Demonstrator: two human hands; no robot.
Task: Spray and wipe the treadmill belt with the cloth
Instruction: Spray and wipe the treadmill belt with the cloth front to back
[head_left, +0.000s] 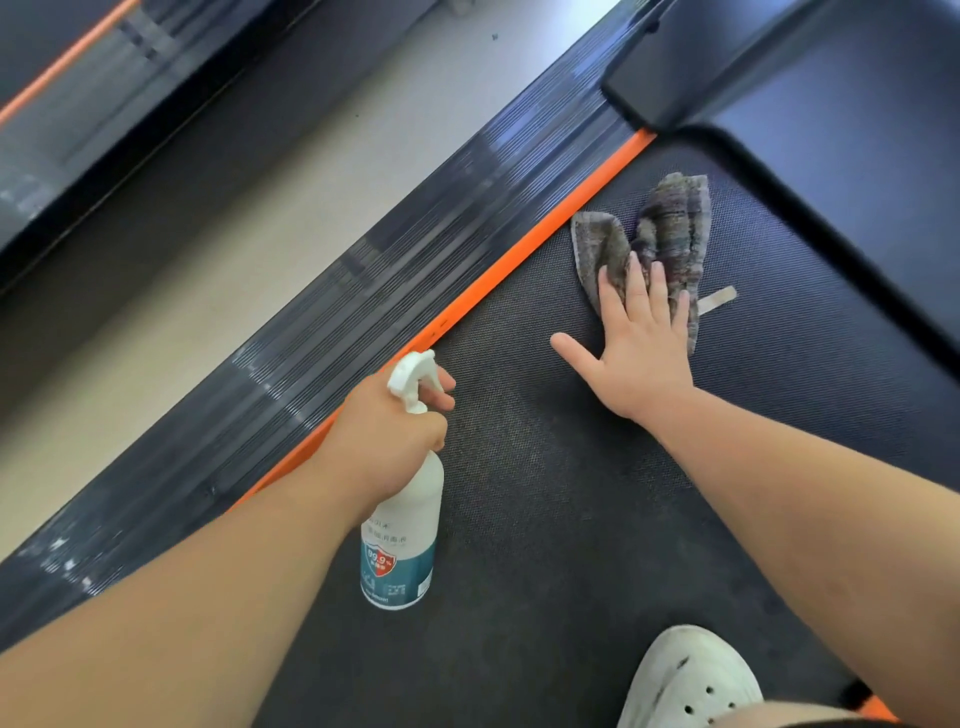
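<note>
Pale beige floor (291, 171) runs as a strip from 8 o'clock to 12 o'clock; beyond it, at 10 o'clock, a neighbouring treadmill (78, 130) with an orange stripe (67, 60); a dark speck (494, 37) on the floor at 12 o'clock; soft light glints off the near ribbed side rail (363, 291); a dark motor cover (857, 130) at 2 o'clock.

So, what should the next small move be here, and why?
Probably drag the cloth back along the belt with the right hand: its straight fingers press the cloth flat, and the left hand holds the spray bottle off to the side.
</note>
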